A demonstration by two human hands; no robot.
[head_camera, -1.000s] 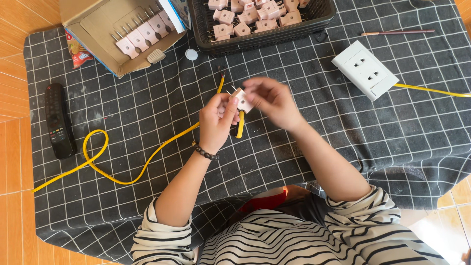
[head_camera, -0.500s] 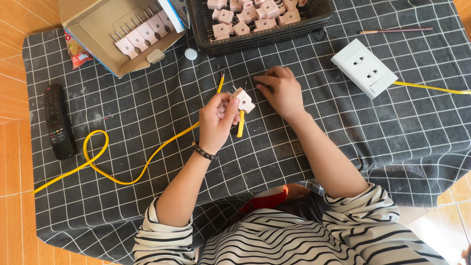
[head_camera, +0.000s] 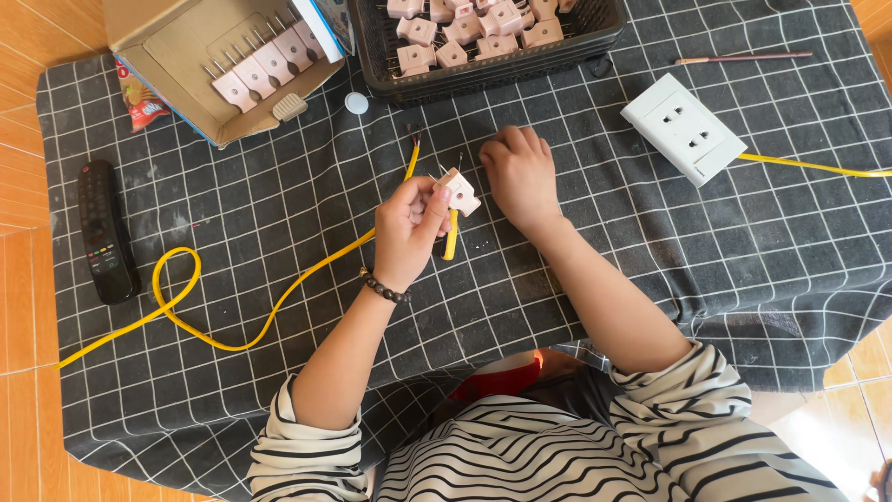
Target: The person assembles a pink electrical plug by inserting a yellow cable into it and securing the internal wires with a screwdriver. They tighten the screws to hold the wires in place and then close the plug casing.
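The left hand [head_camera: 409, 223] holds a small pink plug [head_camera: 458, 191] pinched between thumb and fingers, raised just above the grid cloth [head_camera: 279, 372]. A yellow-handled tool [head_camera: 451, 237] lies on the cloth directly under the plug, partly hidden by the hand. The right hand [head_camera: 520, 172] holds nothing; it rests palm down on the cloth just beside the plug, fingers curled toward a spot near the black basket [head_camera: 492, 79]. Whether its fingertips touch something small there is too fine to tell.

The yellow cable [head_camera: 232, 335] runs from a loop at the left up to its stripped end [head_camera: 413, 149], which lies on the cloth close to the left hand, apart from the plug. By the look of it, the step in hand is wiring a plug onto that cable end, with the right hand feeling for a small part or the tool. The next move seems to call for a fine pinch by the right hand while the left keeps the plug steady and turned open side up.

More pink plugs fill the basket and stand in a row in the cardboard box [head_camera: 186, 84]. A white socket [head_camera: 683, 130] and a remote [head_camera: 102, 232] lie well apart from the work.
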